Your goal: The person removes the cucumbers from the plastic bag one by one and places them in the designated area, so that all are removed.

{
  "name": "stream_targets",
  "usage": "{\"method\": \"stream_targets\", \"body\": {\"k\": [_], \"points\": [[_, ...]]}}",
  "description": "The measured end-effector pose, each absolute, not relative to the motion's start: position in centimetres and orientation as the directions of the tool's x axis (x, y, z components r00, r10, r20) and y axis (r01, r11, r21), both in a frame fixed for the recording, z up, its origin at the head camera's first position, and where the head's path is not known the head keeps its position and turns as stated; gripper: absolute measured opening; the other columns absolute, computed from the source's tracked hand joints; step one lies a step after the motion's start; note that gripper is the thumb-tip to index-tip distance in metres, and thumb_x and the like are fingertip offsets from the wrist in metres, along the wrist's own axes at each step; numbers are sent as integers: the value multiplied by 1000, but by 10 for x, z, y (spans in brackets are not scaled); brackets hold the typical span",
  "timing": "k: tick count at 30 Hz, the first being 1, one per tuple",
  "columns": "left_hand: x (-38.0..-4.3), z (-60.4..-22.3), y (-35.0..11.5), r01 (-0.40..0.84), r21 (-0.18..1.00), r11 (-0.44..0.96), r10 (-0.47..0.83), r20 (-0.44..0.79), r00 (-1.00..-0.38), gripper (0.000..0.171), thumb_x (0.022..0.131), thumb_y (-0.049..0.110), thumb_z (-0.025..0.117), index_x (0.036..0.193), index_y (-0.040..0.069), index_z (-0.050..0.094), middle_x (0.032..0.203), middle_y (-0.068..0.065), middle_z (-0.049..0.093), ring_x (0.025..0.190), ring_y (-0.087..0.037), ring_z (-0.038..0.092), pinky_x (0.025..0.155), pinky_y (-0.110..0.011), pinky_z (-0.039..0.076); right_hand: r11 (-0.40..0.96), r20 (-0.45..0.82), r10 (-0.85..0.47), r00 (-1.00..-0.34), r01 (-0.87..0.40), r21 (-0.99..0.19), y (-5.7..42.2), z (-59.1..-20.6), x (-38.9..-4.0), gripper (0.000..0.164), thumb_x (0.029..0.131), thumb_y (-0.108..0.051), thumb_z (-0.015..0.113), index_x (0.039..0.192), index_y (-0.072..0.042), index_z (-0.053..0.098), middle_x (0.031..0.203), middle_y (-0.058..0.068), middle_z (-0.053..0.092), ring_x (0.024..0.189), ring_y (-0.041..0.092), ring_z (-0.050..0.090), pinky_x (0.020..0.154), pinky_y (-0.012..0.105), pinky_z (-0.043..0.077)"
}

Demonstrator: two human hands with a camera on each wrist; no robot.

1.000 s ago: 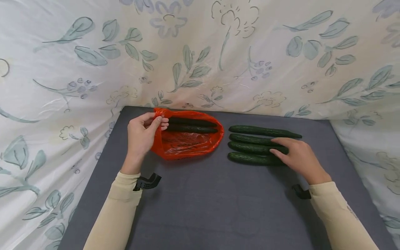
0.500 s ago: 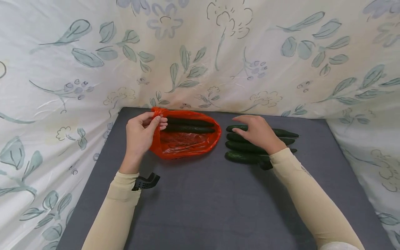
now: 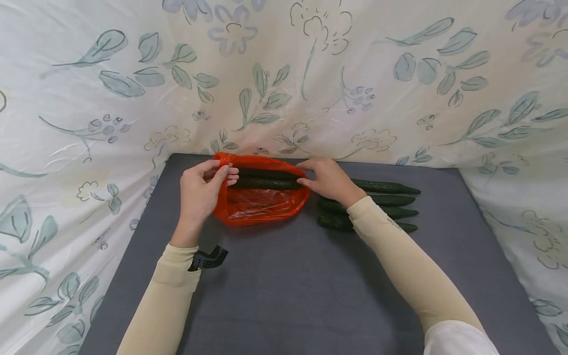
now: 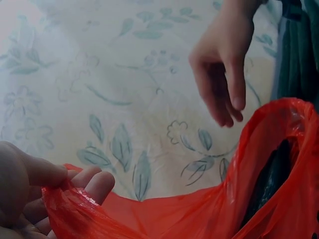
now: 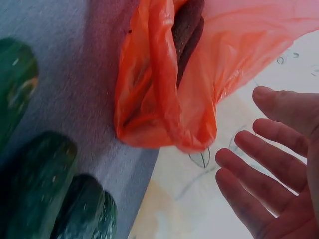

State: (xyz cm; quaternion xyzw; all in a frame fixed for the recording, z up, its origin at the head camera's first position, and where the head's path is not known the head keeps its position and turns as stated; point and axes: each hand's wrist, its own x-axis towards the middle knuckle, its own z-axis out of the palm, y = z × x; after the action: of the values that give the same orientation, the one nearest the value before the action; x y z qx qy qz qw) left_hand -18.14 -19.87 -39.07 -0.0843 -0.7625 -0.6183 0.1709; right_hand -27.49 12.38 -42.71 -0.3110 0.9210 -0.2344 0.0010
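Note:
An orange-red plastic bag [image 3: 266,209] lies with its mouth spread, and two dark green cucumbers [image 3: 266,184] are inside it. My left hand [image 3: 199,190] pinches the bag's left edge between thumb and fingers; the left wrist view shows the film bunched under the fingertips [image 4: 102,184]. My right hand [image 3: 330,180] hovers at the bag's right end, its fingers extended and holding nothing. In the right wrist view that hand [image 5: 279,164] is apart from the bag. Several cucumbers [image 3: 386,187] lie side by side to the right, partly hidden under the right hand and forearm.
A dark grey cloth [image 3: 284,286] covers the table. Behind it and at both sides hangs a pale curtain [image 3: 248,74] with leaves and flowers, close to the table's far edge. A black wrist strap [image 3: 208,259] sticks out from the left sleeve.
My right hand has moved left from over the loose cucumbers to the right end of the bag, carrying nothing. The left hand keeps its pinch on the bag.

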Motion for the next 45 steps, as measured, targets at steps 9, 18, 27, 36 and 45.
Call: {"method": "stream_targets", "body": {"k": [9, 18, 27, 36, 45], "points": [[-180, -393, -198, 350, 912, 215, -87, 374, -923, 24, 105, 3, 71, 124, -13, 74, 105, -23, 79, 80, -11, 80, 80, -27, 65, 691, 129, -601, -789, -593, -414, 98, -434, -288, 46, 103, -27, 80, 142, -4, 72, 135, 14, 73, 122, 32, 69, 109, 51, 56], [-179, -394, -197, 358, 910, 207, -90, 382, -920, 21, 105, 2, 71, 121, -11, 76, 103, -23, 79, 81, -13, 80, 80, -28, 66, 669, 122, -625, -771, -609, -427, 79, -440, -289, 42, 103, -22, 80, 141, -4, 72, 137, 12, 73, 125, 31, 68, 111, 49, 55], [-179, -398, -197, 355, 911, 208, -90, 379, -921, 23, 105, 3, 71, 123, -12, 75, 104, -24, 79, 81, -11, 80, 80, -27, 66, 667, 65, -643, -763, -600, -441, 62, -453, -292, 43, 102, -18, 80, 141, -3, 71, 139, 9, 72, 130, 29, 66, 116, 47, 51], [-178, -400, -196, 364, 912, 191, -87, 385, -919, 23, 105, 1, 71, 123, -14, 74, 104, -26, 78, 79, -10, 79, 79, -27, 66, 739, -23, -604, -797, -549, -391, 54, -466, -297, 44, 101, -20, 81, 142, -7, 71, 139, 10, 72, 130, 30, 65, 116, 48, 51], [-177, -403, -196, 366, 911, 192, -83, 386, -919, 23, 105, 2, 71, 122, -13, 75, 104, -25, 79, 80, -10, 80, 79, -28, 66, 786, -49, -573, -818, -532, -316, 50, -475, -299, 46, 100, -23, 82, 144, -11, 71, 139, 8, 72, 124, 30, 69, 105, 53, 58]]}}
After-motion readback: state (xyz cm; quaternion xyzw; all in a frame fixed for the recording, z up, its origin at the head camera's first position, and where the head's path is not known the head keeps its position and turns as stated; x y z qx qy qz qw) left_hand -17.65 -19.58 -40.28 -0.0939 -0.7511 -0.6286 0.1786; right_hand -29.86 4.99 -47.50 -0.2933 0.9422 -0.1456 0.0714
